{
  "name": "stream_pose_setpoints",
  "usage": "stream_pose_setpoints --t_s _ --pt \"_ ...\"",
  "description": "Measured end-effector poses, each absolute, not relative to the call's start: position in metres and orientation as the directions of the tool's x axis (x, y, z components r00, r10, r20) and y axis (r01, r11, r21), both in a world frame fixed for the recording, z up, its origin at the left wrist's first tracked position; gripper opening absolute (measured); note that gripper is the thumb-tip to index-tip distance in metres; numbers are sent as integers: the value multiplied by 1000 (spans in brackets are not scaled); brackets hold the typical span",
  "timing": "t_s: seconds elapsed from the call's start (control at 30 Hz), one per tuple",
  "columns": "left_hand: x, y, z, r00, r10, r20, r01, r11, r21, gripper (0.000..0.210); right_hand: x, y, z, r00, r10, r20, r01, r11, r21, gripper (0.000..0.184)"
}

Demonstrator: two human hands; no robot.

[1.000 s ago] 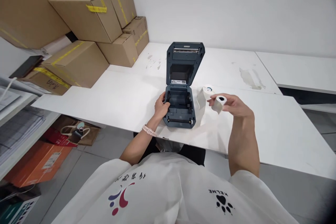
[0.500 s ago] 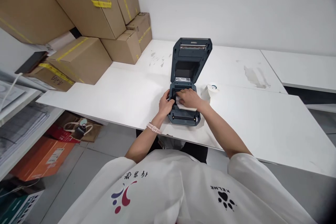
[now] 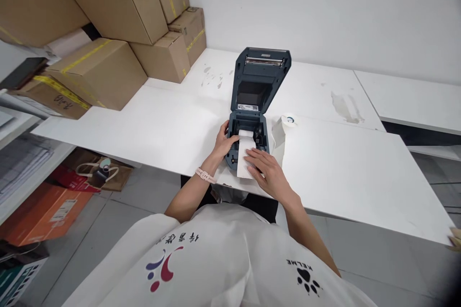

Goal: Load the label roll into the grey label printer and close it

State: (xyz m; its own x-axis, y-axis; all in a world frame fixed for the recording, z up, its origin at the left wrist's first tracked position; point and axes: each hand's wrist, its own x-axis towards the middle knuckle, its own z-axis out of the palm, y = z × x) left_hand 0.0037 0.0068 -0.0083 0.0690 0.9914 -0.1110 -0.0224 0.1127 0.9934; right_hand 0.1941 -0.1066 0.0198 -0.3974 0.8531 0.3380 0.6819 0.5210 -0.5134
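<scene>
A dark blue-grey label printer [image 3: 232,160] sits on the white table near its front edge, with its lid [image 3: 271,84] raised. My left hand [image 3: 224,143] grips the printer's left side, thumb over the rim and fingers outside. From a roll [image 3: 246,133] in the printer's bay, a white label strip [image 3: 245,163] runs toward me over the front. My right hand [image 3: 267,171] lies on the strip's right side, fingers stretched out and touching it. To the right of the printer stands another roll of labels [image 3: 289,121], with its own loose strip [image 3: 279,141] unrolled beside it.
Cardboard boxes [image 3: 97,72] with yellow tape are stacked at the table's left end. A white wall [image 3: 324,14] rises behind the table [image 3: 173,124]. Below left are shelves, an orange box [image 3: 46,213] and a paper bag [image 3: 118,180]. Something yellowish [image 3: 455,237] shows at the far right edge.
My right hand has come out of the printer's bay toward me and to the right. The label strip now extends over the printer's front. My left hand keeps its place on the printer.
</scene>
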Motion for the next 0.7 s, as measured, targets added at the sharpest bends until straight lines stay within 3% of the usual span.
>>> stream_pose_setpoints --t_s 0.1,0.23,0.27,0.4,0.7 --pt "3 7 -10 77 989 -124 -42 127 991 82 201 -108 20 -419 850 318 685 526 -503 36" --pt "3 6 -8 76 988 -132 -49 136 989 83 207 -110 18 -523 812 259 672 580 -461 73" --pt "3 6 -8 77 988 -132 -54 136 989 83 207 -111 16 -526 810 260 675 584 -452 73" --pt "4 6 -4 67 988 -137 -62 142 988 84 202 -111 7 -401 849 343 705 526 -476 36" --pt "5 4 5 54 985 -161 -58 164 985 85 210 -108 15 -360 880 310 604 473 -641 29"
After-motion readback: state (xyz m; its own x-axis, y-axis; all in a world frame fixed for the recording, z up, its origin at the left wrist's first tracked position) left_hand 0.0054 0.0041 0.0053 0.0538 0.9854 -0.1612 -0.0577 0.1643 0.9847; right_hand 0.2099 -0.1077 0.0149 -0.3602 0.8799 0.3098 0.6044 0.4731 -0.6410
